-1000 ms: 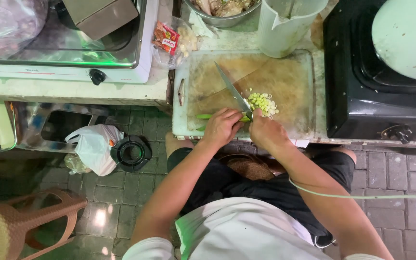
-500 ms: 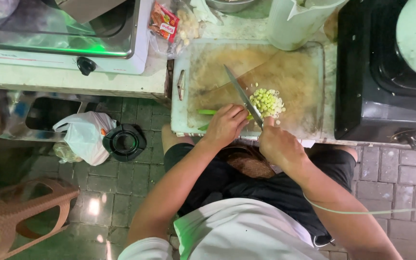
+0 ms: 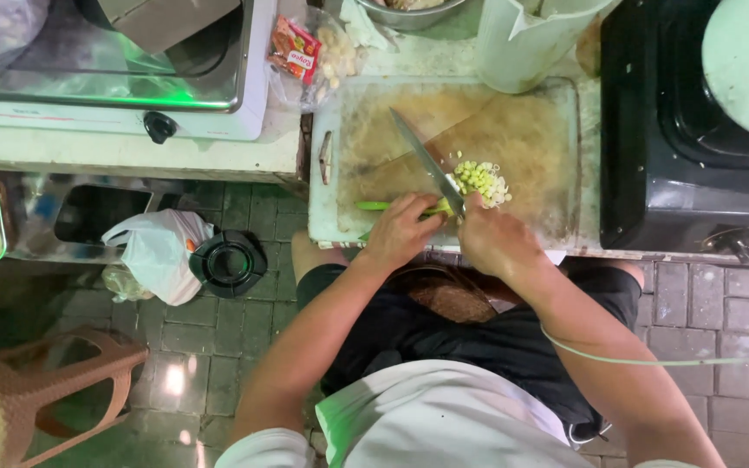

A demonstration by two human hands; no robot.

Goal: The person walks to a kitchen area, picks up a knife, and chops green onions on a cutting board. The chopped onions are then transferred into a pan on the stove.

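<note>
A stained white cutting board (image 3: 530,130) lies on the counter in front of me. My right hand (image 3: 496,243) grips the handle of a knife (image 3: 425,160) whose blade points away to the upper left. My left hand (image 3: 402,230) presses down on green onion stalks (image 3: 379,206) lying along the board's near edge. A small heap of chopped green onion (image 3: 481,179) sits just right of the blade.
A black gas stove (image 3: 687,130) with a pale lid stands to the right. A white stove (image 3: 114,78) is at left, a white jug (image 3: 526,39) and a snack packet (image 3: 296,48) behind the board. Below: a white plastic bag (image 3: 158,251), a brown plastic stool (image 3: 45,390).
The knife has kept moving up and down over the onion stalks, and the chopped heap beside the blade looks slightly larger. My left hand has stayed on the stalks.
</note>
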